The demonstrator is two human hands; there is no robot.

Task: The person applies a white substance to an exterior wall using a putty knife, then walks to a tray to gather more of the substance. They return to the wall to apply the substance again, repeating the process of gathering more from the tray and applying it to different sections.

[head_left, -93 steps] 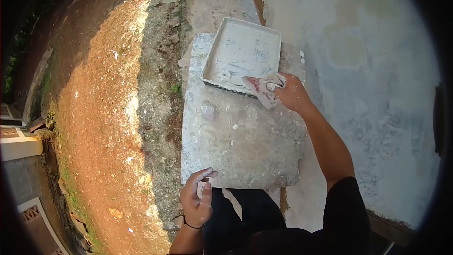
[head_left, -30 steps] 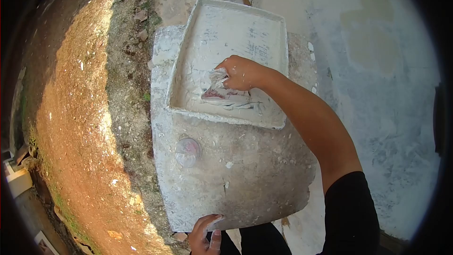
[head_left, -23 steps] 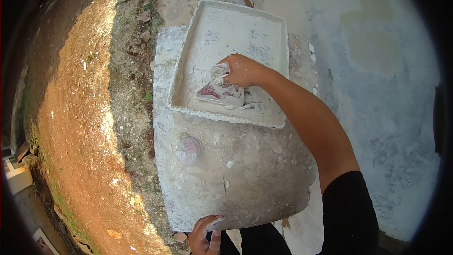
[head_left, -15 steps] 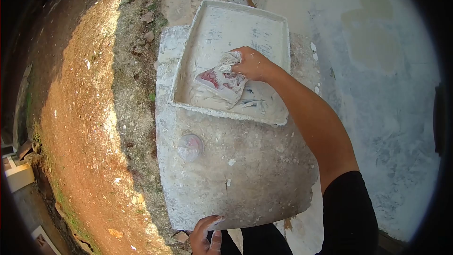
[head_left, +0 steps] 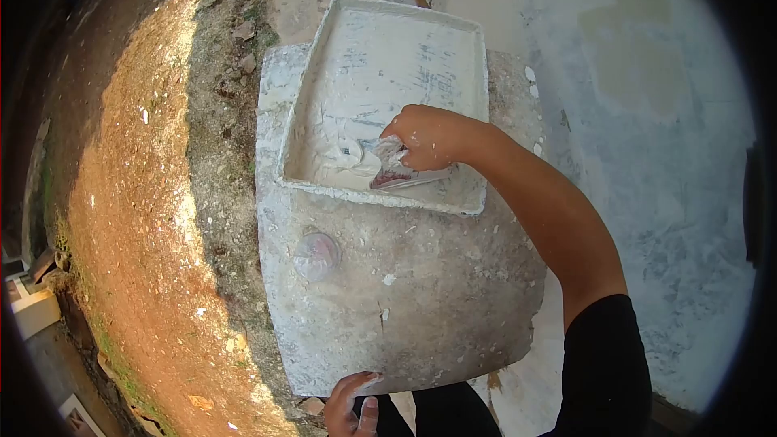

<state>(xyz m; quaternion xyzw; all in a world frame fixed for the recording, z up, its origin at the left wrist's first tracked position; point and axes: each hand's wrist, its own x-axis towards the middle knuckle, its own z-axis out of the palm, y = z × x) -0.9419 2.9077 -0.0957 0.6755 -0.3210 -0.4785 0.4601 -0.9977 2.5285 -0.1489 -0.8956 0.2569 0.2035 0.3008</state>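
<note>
A rectangular tray coated in whitish paste lies on a stained board. Inside its lower part, my right hand is closed round a crumpled, paste-smeared plastic piece with dark red print, pressed low against the tray floor. A thick ridge of paste lies just left of it. My left hand is at the board's near edge, empty, with fingers apart and white smears on the fingertips.
A small round clear container stands on the board below the tray. To the right is a pale, patchy plastered surface. Gravel and orange soil run along the left.
My right hand has moved down inside the tray, and the plastic piece has turned and folded beneath it. A paste ridge now shows to its left. My left hand has hardly moved.
</note>
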